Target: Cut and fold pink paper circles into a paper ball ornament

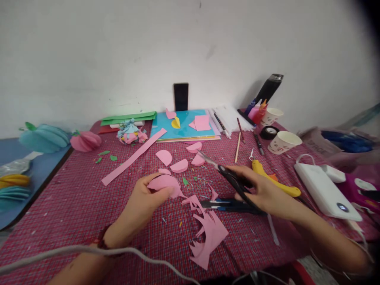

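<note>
One light thumb-and-finger pinch of the left hand (pixel 148 200) holds a curved pink paper piece (pixel 162 183) at centre frame; the right hand (pixel 263 190), right of centre, grips black scissors (pixel 234 183). Avoid creasing the paper, and keep the scissors clear of the pink offcuts (pixel 214 233), lower centre.

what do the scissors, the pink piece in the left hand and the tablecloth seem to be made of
Scissors: metal blades, by their grey shine; smooth dark handles, probably plastic.
Pink piece in the left hand: matte paper or thin card, by its crisp edge.
Tablecloth: dull fabric, probably woven, by its fine check.
</note>
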`<state>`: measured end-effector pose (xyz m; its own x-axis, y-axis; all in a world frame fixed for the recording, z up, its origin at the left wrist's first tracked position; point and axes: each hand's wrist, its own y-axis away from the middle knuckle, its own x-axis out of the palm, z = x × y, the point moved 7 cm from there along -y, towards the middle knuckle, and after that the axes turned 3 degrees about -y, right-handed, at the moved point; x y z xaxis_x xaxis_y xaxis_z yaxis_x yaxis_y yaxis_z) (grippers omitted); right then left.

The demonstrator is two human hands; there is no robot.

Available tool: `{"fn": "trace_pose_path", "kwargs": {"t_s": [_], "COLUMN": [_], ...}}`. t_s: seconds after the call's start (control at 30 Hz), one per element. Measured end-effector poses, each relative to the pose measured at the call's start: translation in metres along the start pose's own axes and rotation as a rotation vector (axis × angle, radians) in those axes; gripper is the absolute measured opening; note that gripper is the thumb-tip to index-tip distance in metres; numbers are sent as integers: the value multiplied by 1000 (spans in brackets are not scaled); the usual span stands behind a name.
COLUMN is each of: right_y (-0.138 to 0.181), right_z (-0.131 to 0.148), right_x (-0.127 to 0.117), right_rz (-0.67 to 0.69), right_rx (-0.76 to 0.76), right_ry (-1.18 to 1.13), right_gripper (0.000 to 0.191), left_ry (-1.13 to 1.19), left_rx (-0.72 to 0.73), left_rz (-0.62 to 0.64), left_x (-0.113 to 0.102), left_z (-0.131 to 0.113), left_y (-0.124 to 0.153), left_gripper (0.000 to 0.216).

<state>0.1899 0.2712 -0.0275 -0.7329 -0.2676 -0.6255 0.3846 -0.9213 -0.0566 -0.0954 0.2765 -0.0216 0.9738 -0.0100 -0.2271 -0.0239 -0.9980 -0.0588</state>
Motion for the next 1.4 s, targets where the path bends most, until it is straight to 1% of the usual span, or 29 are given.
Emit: {"fn": "trace_pose_path", "kwargs": {"t_s": [0.03,0.07,0.1,0.2,0.27,0.3,0.37,0.43,0.5,0.53,0.57,0.63,0.7,0.8,0.87,0.93,1.03,1.13,1.2,1.27,1.33,1.4], "right_y": [1,2,2,2,1,0,-2,-4,-5,-5,-6,-8,-10,-13,-13,-12,-11,-7,-1,3,3,-5], "right_z": [8,17,23,36,38,37,28,12,-5,-15,-25,-41,-48,-47,-47,-48,-51,-47,-36,-19,0,21], "right_x": [6,13,19,37,44,45,37,20,2,-5,-10,-14,-13,-7,-4,-3,-2,-2,-3,-3,0,5], "right_rz": [55,97,134,222,253,245,170,31,-114,-166,-197,-211,-207,-205,-203,-204,-215,-275,-346,-401,-417,-401], "right_rx": [3,5,12,55,87,98,111,101,90,103,131,178,183,137,118,107,99,86,44,-10,-47,-76], "right_ry": [-64,-143,-235,-512,-591,-578,-440,-171,147,289,395,539,622,672,676,683,706,708,656,573,487,407], "right_gripper": [68,69,69,64,63,62,58,53,51,52,52,52,51,49,48,48,48,46,42,38,34,33], "left_ry": [148,276,369,486,505,512,521,551,594,610,615,592,562,537,524,530,490,308,212,179,174,166], "left_rx": [-123,-195,-237,-257,-229,-211,-192,-236,-323,-361,-389,-418,-425,-423,-431,-420,-359,-281,-203,-133,-97,-79], "left_rz": [18,42,74,164,189,194,201,194,179,172,160,120,45,-34,-59,-118,-188,-173,-174,-160,-121,-88], "left_x": [4,7,11,16,15,14,13,11,9,6,2,-10,-27,-49,-59,-67,-74,-74,-76,-76,-74,-73], "left_z": [7,10,11,9,8,8,10,17,26,31,35,43,52,66,75,83,88,84,77,68,60,54], "left_y": [2,5,6,7,7,6,6,6,5,4,2,-5,-13,-22,-26,-28,-30,-31,-31,-31,-31,-32], "left_gripper": [12,13,13,11,9,7,7,8,11,12,14,17,20,23,21,17,17,25,29,37,38,35]}}
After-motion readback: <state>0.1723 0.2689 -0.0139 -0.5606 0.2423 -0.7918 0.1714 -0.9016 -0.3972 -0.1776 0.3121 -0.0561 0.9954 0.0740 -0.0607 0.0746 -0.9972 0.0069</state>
